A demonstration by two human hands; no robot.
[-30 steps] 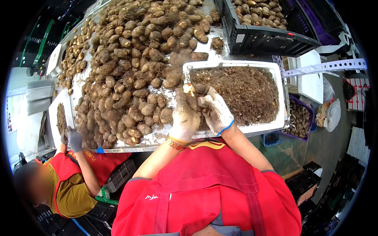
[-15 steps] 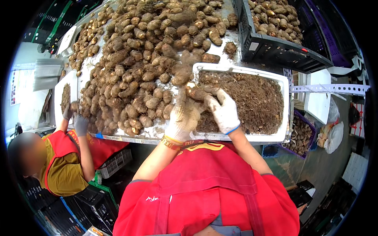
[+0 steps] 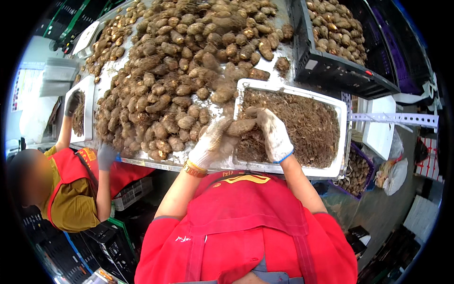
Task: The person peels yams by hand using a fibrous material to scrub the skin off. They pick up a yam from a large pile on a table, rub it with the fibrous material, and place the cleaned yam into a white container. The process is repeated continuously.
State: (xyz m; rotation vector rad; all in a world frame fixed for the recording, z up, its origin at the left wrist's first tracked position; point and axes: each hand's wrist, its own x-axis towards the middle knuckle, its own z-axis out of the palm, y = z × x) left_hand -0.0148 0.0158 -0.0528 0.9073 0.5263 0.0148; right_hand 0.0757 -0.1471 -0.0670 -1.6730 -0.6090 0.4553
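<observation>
A brown, hairy taro corm [image 3: 242,127] is held crosswise between my gloved hands, over the left end of a white foam tray [image 3: 341,118] full of brown fibrous scrapings. My left hand [image 3: 212,144] is closed on the corm's left end. My right hand [image 3: 273,135], in a white glove with a blue cuff, grips its right end with bent fingers. Just left of the tray, a large heap of similar corms [image 3: 156,109] spreads over a metal table [image 3: 106,78].
A black crate [image 3: 340,71] of corms stands at the back right. Below it are a purple crate [image 3: 354,173] and white bags [image 3: 395,177]. At the left, a co-worker [image 3: 75,189] in grey gloves works at a second foam tray [image 3: 88,109]; stacked black crates [image 3: 104,246] sit behind them.
The corm has turned from upright through slanted to lying crosswise, its pale end no longer showing. My hands have moved apart along it. The co-worker's hands have separated, one now higher.
</observation>
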